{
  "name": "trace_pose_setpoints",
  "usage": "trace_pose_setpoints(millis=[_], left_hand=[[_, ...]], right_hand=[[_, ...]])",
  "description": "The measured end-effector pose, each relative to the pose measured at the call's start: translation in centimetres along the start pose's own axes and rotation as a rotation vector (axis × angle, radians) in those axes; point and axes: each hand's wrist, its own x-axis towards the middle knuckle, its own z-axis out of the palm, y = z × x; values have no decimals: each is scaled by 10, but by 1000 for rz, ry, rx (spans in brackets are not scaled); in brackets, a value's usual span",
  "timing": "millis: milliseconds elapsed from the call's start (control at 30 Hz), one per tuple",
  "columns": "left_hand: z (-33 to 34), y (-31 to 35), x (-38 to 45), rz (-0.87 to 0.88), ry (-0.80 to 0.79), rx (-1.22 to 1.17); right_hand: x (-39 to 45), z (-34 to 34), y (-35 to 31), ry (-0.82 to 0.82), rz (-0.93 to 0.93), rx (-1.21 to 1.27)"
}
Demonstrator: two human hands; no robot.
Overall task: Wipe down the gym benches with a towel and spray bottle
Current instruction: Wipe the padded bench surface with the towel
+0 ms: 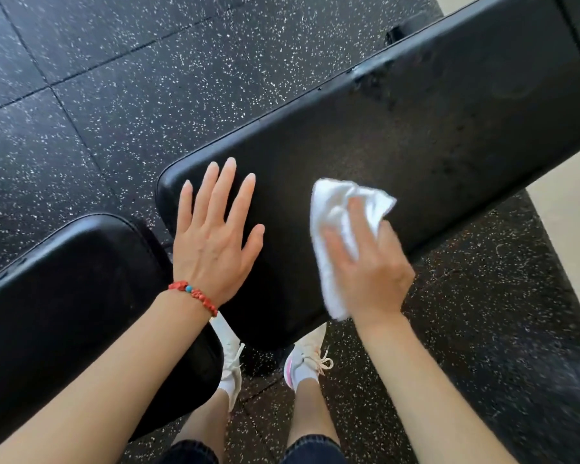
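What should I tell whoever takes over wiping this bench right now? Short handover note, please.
Left hand: flat, fingers straight, resting on the near end of the long bench pad.
Right hand: pressing the white towel onto the same pad, blurred by motion.
Spray bottle: not in view.
Done: droplets on the pad's far part suggest it has been sprayed; wiping is under way at the near end.
Left: wipe the rest of this pad, then the seat pad beside it, which shows no clear sign of wiping.

bench pad [432, 128] black | on it: white towel [328, 202], flat left hand [211, 249]
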Motion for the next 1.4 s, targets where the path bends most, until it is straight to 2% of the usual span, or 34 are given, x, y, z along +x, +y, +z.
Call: trace_pose_setpoints(millis=[133,200,333,400,500,567,733,833,900,967,1033,1067,1100,1233,1333,1400], left_hand=[[4,-2,-1,-4,7,14],[4,-1,-1,-1,5,26],[3,2,0,-18,-3,28],[2,4,1,-39,-3,25],[2,14,2,-118,27,24],[5,28,6,-172,48,28],[18,53,15,-272,56,83],[21,52,15,-277,70,116],[22,50,15,-271,83,123],[22,51,16,-276,87,121],[22,52,16,-283,94,121],[22,52,16,-283,100,121],[23,52,16,-280,109,122],[24,51,17,-277,122,128],[22,52,17,-276,113,129],[20,53,18,-277,108,131]], right_hand=[[-17,-5,2,-10,-289,12],[6,-4,26,2,-312,-92],[83,-4,85,-110,196,-101],[99,-1,98,-135,249,-44],[90,2,79,-120,265,-29],[71,5,54,-82,174,-9],[78,19,11,-23,-242,32],[112,25,23,-20,-319,45],[146,29,38,-15,-218,40],[182,29,50,-102,-18,54],[198,33,55,-161,167,87],[196,34,48,-148,200,81],[189,34,34,-139,163,79],[147,37,-24,-120,-283,79],[155,39,-16,-89,-386,76],[171,38,6,-95,-385,39]])
